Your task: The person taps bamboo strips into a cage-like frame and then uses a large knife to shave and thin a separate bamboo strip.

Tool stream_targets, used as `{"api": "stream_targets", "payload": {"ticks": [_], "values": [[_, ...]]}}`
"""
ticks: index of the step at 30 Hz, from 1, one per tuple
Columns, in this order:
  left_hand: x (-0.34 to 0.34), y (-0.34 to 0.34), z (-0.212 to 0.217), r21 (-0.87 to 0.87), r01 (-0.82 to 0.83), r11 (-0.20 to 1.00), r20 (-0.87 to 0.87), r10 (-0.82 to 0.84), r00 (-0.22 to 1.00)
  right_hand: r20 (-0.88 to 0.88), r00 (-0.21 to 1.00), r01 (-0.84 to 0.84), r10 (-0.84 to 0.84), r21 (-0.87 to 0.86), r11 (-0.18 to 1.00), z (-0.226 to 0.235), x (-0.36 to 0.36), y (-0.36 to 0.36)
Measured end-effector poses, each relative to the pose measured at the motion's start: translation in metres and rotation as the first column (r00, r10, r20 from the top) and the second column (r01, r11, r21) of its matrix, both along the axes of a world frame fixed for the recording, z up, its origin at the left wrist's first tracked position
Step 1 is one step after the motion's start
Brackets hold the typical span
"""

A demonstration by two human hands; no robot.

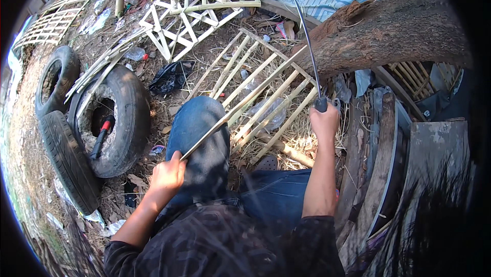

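Note:
My left hand (168, 176) is closed round the near end of a long, thin bamboo strip (217, 124). The strip slants away over my bent knee towards the tree trunk, passing above a bamboo slat frame (276, 92) that lies on the littered ground. In my right hand (325, 121) is the black handle of a machete (311, 52), gripped firmly. Its long, narrow blade points up and away from me, with the tip near the patterned blue sheet. The blade passes close to the strip's far end; whether they touch I cannot tell.
A thick tree trunk (383, 34) leans across the far right. Old tires (134, 123) stand at left, with a red-and-black tool (103, 136) on one and bamboo strips across it. Lattice panels (215, 5) lie beyond. Weathered planks (381, 164) line my right side.

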State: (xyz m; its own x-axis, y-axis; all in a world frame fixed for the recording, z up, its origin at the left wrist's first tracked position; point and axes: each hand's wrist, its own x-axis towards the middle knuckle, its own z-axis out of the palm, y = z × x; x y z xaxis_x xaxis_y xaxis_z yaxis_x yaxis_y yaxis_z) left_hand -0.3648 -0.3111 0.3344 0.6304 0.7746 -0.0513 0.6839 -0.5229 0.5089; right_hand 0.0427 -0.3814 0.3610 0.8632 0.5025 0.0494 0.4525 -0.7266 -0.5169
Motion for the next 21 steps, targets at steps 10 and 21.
{"api": "stream_targets", "payload": {"ticks": [10,21], "values": [[0.012,-0.025,0.007,0.120,-0.024,0.993,-0.034,0.028,0.999,-0.030,0.957,-0.268,0.289,0.293,0.918,0.002,-0.038,0.006],[0.017,-0.031,-0.005,0.143,0.001,0.990,-0.098,0.013,0.995,0.140,0.764,-0.619,0.630,-0.118,0.776,-0.021,-0.075,0.012]]}}
